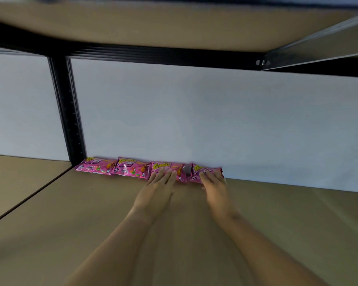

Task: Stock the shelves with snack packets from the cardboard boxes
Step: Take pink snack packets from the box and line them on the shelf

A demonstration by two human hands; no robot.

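Observation:
Several pink snack packets lie in a row along the back of the brown shelf board (112, 213), against the white wall. The leftmost packet (95, 166) and the second packet (130, 168) lie untouched. My left hand (157, 188) rests flat with straight fingers on the third packet (170, 168). My right hand (215, 186) lies flat with straight fingers on the fourth packet (201, 172), the rightmost one. No cardboard box is in view.
A black upright post (67, 112) stands at the back left, beside the first packet. The shelf above (153, 27) hangs overhead with a black beam and a metal brace (318, 44) at right. Bare board extends right of the packets.

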